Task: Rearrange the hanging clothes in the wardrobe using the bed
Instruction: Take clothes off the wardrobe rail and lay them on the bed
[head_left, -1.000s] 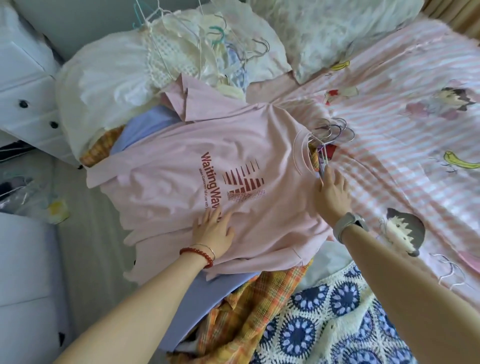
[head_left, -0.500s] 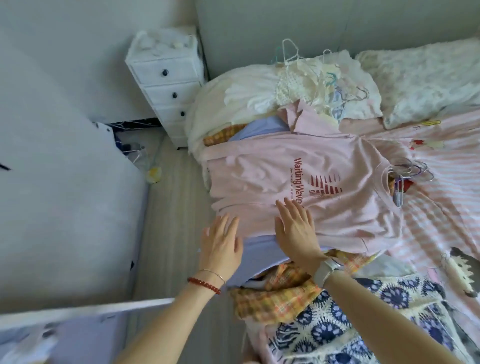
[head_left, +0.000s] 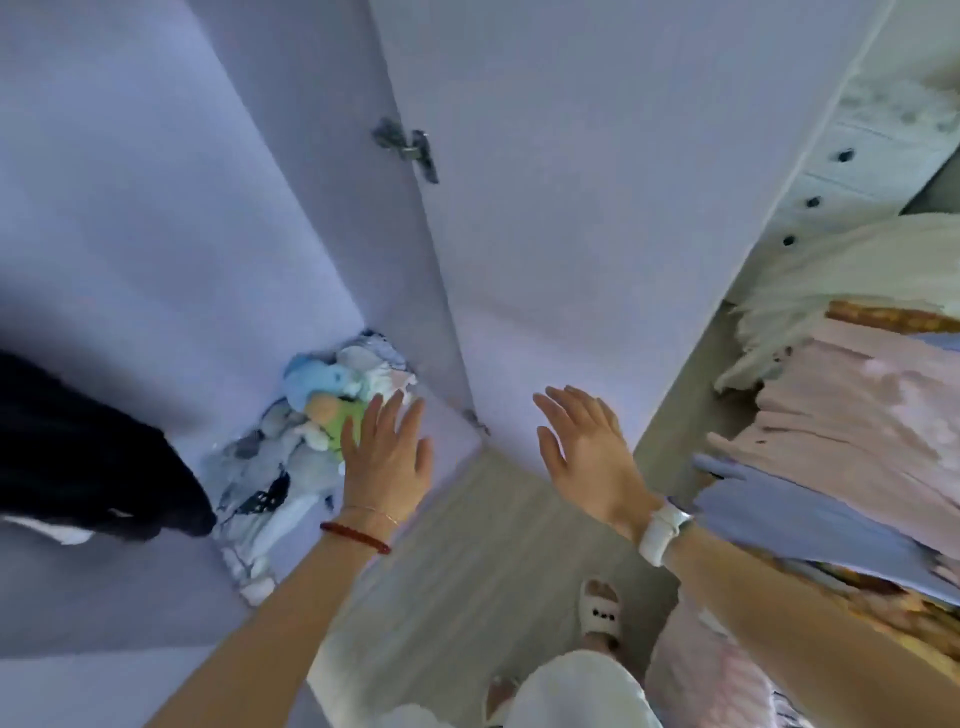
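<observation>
I face the open white wardrobe, its door (head_left: 597, 218) swung out ahead of me. My left hand (head_left: 387, 457) hovers with straight fingers near the wardrobe's floor and holds nothing. My right hand (head_left: 587, 452), a white watch on its wrist, is likewise spread and empty in front of the door. A dark garment (head_left: 78, 462) hangs inside at the left. The pile of clothes lies on the bed at the right edge, with the pink T-shirt (head_left: 862, 410) on top and a blue garment (head_left: 810, 514) under it.
A heap of soft toys and pale cloth (head_left: 306, 421) sits in the wardrobe's bottom corner. A white drawer unit (head_left: 852, 176) stands at the top right behind the door. My slippered foot (head_left: 600, 613) is on the striped floor (head_left: 478, 561) between wardrobe and bed.
Both hands have left the pink T-shirt on the bed. The view has swung left from the bed to the open wardrobe, and both hands now hover empty in front of it.
</observation>
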